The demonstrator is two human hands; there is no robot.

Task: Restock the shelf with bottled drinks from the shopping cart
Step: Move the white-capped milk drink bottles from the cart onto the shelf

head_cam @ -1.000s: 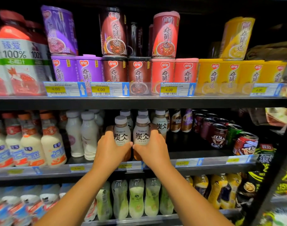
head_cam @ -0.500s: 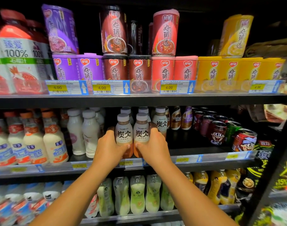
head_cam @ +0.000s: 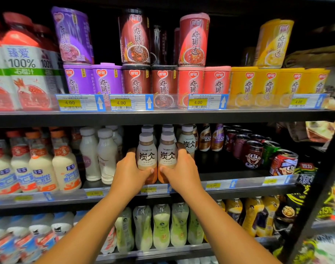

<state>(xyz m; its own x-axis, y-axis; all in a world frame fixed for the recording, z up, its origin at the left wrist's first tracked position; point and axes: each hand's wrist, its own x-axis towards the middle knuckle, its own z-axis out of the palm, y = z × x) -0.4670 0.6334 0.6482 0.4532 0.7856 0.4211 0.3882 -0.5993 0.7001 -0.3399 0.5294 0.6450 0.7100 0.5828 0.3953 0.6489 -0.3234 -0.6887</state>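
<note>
**Two coffee bottles held at the front of the middle shelf**

Your left hand (head_cam: 129,173) is wrapped around the left TANBING bottle (head_cam: 146,159), and your right hand (head_cam: 182,172) is wrapped around the right TANBING bottle (head_cam: 167,158). Both hands are closed snugly on the lower half of their bottle, thumbs across the front, fingers out of sight behind. The two bottles stand upright and touch side by side (grey caps level with each other), at the front edge of the middle shelf (head_cam: 244,184), just behind its price strip. Whether their bases rest on the shelf cannot be told, since your hands hide them. More bottles of the same drink stand in rows directly behind. White milk bottles (head_cam: 98,155) stand just to your left, and Nescafe bottles (head_cam: 210,138) and red cans (head_cam: 254,154) to your right. Above, porridge cups (head_cam: 163,80) fill the upper shelf.
</note>
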